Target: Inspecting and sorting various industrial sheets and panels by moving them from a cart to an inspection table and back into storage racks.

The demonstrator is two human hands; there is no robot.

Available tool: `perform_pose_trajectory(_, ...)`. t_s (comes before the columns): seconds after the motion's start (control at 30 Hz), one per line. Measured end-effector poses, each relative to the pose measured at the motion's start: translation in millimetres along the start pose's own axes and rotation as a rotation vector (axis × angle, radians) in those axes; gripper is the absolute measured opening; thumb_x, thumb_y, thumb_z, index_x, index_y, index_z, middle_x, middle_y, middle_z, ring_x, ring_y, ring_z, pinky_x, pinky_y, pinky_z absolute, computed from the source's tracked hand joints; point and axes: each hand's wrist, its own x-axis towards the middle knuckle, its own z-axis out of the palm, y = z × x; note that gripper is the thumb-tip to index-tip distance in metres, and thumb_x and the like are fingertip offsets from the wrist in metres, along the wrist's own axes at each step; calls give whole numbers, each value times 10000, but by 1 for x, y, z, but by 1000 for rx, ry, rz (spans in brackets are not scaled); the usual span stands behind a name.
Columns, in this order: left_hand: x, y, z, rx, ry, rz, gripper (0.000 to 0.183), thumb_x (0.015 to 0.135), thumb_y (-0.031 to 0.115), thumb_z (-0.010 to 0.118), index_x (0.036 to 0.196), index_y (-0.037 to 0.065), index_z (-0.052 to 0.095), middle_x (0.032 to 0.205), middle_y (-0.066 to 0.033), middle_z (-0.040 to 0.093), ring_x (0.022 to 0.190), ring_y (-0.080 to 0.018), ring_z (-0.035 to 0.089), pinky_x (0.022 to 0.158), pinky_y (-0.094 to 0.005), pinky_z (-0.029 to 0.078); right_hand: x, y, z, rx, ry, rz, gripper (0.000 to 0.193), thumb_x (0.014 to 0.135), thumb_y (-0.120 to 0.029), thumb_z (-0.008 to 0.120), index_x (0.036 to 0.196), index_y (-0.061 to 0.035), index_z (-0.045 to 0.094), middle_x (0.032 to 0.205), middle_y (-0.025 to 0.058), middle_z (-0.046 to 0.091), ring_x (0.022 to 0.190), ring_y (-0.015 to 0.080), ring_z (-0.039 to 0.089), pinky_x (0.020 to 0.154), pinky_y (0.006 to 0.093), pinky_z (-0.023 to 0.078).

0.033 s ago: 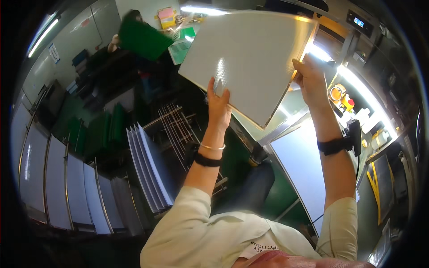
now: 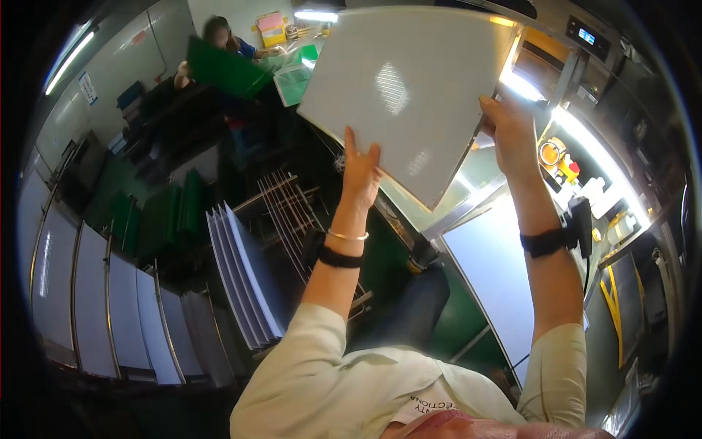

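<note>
A large, glossy pale-grey panel (image 2: 431,69) is held up at a tilt in front of me, light glinting off its face. My left hand (image 2: 360,174) grips its lower left edge, with the thumb and a finger showing on the near face and the other fingers hidden. Along the right edge, my right hand (image 2: 510,135) is closed on the panel, its thumb at the rim and its other fingers mostly out of sight. Below the panel's near corner, part of a lit worktop (image 2: 417,208) shows.
At left, several white panels (image 2: 95,293) stand in a rack; more upright sheets (image 2: 245,274) are beside a wire rack (image 2: 285,201). A pale-blue board (image 2: 493,267) slopes at right, near a lit shelf with bottles and tape (image 2: 550,152). A co-worker at far left handles a green board (image 2: 223,67).
The panel has tipped slightly in my hands, and its reflections have shifted. The co-worker's green board has moved a little left and down, showing more of that person's head and arm.
</note>
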Motion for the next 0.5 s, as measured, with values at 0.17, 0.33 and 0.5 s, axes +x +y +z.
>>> perform_pose_trajectory(0.17,10,22,-36,-127,57,-289,1065,715,774,399,1434,104,-9,1414,-215,262,1243,-393,363,999,-528,311,-60,25,21,-851,-245,-596,364,815,49,482,1169,-14,540,1000,138,637,843,265,641,767,323,522)
perform_pose_trajectory(0.33,-19,8,-48,-265,62,-34,721,892,605,290,1322,28,332,1233,-181,456,1095,-293,487,936,-411,418,-85,108,-2,-1038,-660,-577,463,698,56,524,1139,-75,580,1235,193,509,1107,366,502,931,404,434)
perform_pose_trajectory(0.5,-54,-50,-64,-425,125,-113,682,907,577,302,1335,46,326,1280,-149,434,1145,-293,444,977,-409,371,-108,132,40,-822,-839,82,457,716,-138,626,1151,-35,529,1254,205,490,1175,433,416,993,478,338)
